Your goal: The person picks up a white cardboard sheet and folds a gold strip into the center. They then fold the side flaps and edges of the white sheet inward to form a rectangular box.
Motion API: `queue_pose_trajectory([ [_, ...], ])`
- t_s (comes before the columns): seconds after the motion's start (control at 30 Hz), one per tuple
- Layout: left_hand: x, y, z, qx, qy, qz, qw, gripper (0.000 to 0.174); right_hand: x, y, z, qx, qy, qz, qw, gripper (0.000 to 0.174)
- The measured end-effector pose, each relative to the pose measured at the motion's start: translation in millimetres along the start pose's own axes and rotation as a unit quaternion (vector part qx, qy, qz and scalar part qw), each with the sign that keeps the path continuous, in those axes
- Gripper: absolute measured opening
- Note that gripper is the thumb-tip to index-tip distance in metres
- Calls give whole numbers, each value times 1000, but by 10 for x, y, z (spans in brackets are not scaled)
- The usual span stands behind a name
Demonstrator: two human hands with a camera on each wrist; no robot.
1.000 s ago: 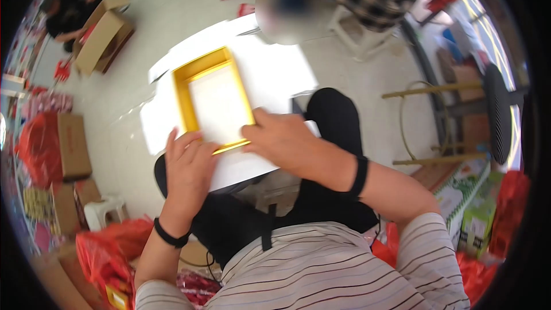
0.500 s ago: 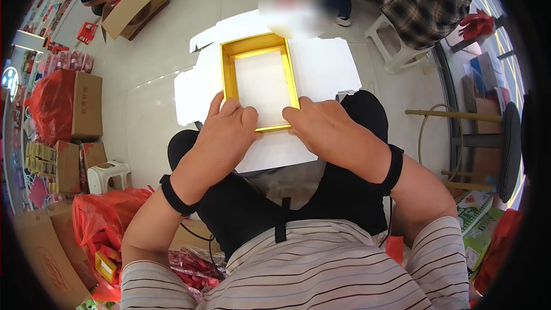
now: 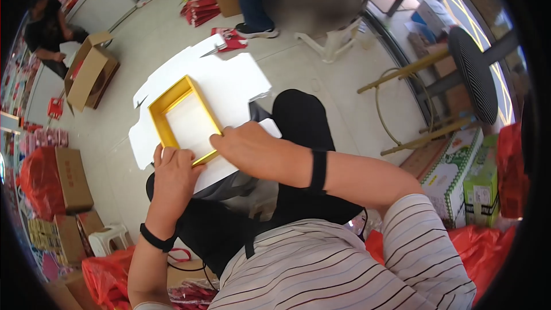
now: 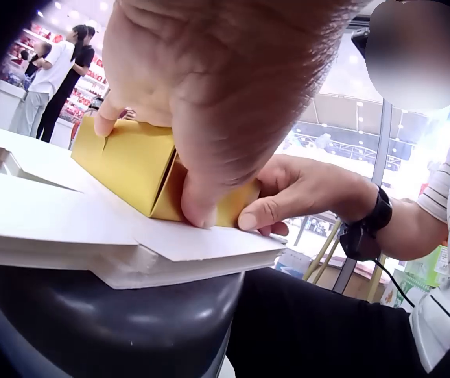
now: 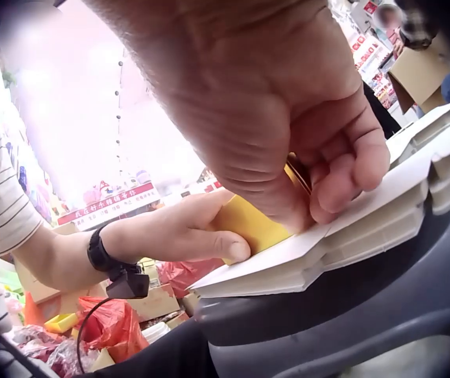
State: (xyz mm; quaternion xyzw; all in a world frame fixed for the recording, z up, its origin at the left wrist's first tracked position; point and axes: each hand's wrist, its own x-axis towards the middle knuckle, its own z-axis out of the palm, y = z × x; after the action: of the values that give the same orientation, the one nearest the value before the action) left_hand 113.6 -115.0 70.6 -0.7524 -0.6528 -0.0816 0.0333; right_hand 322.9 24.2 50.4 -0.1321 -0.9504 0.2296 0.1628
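A gold cardboard frame (image 3: 171, 97) lies on a stack of white die-cut card sheets (image 3: 238, 77), whose white surface shows inside it. My left hand (image 3: 174, 175) pinches its near left corner, thumb against the near wall and fingers along the left side. A thin open seam runs down that corner in the left wrist view. At the near right corner my right hand (image 3: 252, 149) pinches the wall, its fingers curled low beside the white card (image 5: 374, 224). Under the stack is a dark rounded plastic support (image 4: 123, 323), between the knees.
An open carton (image 3: 92, 74) stands at the far left beside a person (image 3: 49, 28). Red bags (image 3: 43, 181) and a white stool (image 3: 109, 240) are on the left. A brass-legged chair (image 3: 473, 74) and green-white boxes (image 3: 453, 175) stand on the right. Red packets (image 3: 201, 11) lie on the floor ahead.
The head view has turned, so the stack and frame appear farther left and tilted. Both hands stay at the frame's near corners, with the left fingers shifted along the left wall.
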Motion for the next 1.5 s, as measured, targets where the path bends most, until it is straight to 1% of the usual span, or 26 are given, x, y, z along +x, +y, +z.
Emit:
queue_pose_trajectory([
  [0.07, 22, 4, -27, -6, -2, 6, 1000, 35, -3, 19, 42, 9, 40, -17, 999, 11],
  [0.13, 38, 24, -103, -27, -4, 9, 1000, 34, -21, 35, 0, 11, 45, -27, 999, 11],
  [0.17, 14, 64, -212, -82, -29, -43, 995, 41, -69, 45, -39, 4, 47, -13, 999, 12],
  [0.27, 21, 259, -514, -107, 95, -72, 987, 58, -260, 114, -282, -3, 59, 37, 998, 13],
  [0.3, -59, 155, -532, -132, 89, -107, 981, 70, -354, 187, -414, -1, 65, 52, 997, 13],
  [0.4, -112, 110, -392, -146, 30, -127, 981, 76, -605, 482, -706, 3, 90, 90, 992, 14],
  [0.47, -155, 195, -260, -98, -57, -90, 990, 91, -766, 637, -870, -4, 102, 126, 987, 13],
  [0.53, -153, 307, -168, -39, -105, -81, 990, 96, -992, 811, -983, -9, 119, 176, 977, 15],
  [0.6, -190, 316, -37, -7, -95, -84, 992, 98, -1231, 992, -962, -1, 133, 228, 964, 21],
  [0.63, -205, 315, 0, 10, -91, -86, 992, 100, -1342, 1073, -926, 8, 140, 246, 959, 20],
  [0.7, -202, 304, 1, 5, -92, -92, 992, 99, -1576, 1242, -792, 29, 154, 282, 946, 20],
  [0.8, -217, 273, 2, 9, -100, -90, 991, 100, -1987, 1677, -347, 0, 153, 338, 928, 19],
  [0.9, -198, 296, 18, 17, -96, -85, 992, 100, -2376, 2049, 88, 9, 116, 425, 897, 19],
  [1.0, -191, 317, 27, 21, -94, -91, 991, 99, -2732, 2301, 601, -28, 106, 474, 873, 20],
  [1.07, -184, 332, 26, 17, -97, -96, 991, 97, -2969, 2437, 948, -39, 81, 508, 857, 20],
  [1.13, -176, 338, 12, 11, -100, -102, 990, 91, -3122, 2469, 1188, -46, 45, 535, 842, 20],
  [1.2, -176, 337, 24, 12, -98, -103, 990, 92, -3224, 2472, 1379, -47, -2, 555, 830, 22],
  [1.4, -166, 376, 0, 7, -100, -110, 989, 92, -3439, 2548, 1770, -39, -85, 572, 815, 26],
  [1.43, -165, 362, 0, 8, -101, -114, 988, 92, -3548, 2636, 1867, -12, -79, 565, 821, 31],
  [1.47, -163, 357, -1, 5, -101, -108, 989, 93, -3636, 2728, 1932, 10, -96, 557, 825, 36],
  [1.5, -162, 357, -2, 5, -100, -105, 989, 94, -3494, 2639, 1733, 81, -105, 613, 779, 42],
])
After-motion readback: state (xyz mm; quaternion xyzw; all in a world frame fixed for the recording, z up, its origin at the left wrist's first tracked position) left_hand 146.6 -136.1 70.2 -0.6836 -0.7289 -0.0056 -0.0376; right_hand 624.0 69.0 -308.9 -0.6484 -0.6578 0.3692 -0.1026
